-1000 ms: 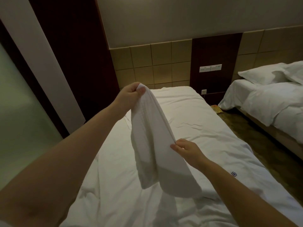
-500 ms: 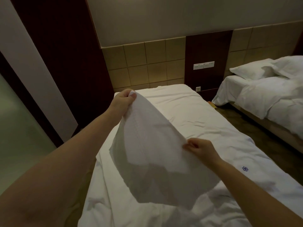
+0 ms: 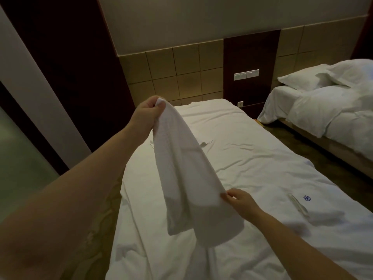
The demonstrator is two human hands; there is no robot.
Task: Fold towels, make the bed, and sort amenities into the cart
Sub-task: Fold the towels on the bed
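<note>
Head view: soft, light white terry towel (image 3: 187, 178) droops below left hand (image 3: 147, 112) pinching its corner; right hand (image 3: 240, 201) pinches an edge; corners probably grip best.

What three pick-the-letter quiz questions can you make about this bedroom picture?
1. Where is the towel? A. on the floor B. held above the near bed C. on a pillow
2. How many beds show? A. one B. two C. four
3. What is the left hand doing? A. pinching the towel's top B. lying flat C. pointing

Answers: 1 B, it hangs in the air over that bed; 2 B, a second bed stands to the right; 3 A, its fingers clamp the top corner, while the right hand pinches lower down.
</note>
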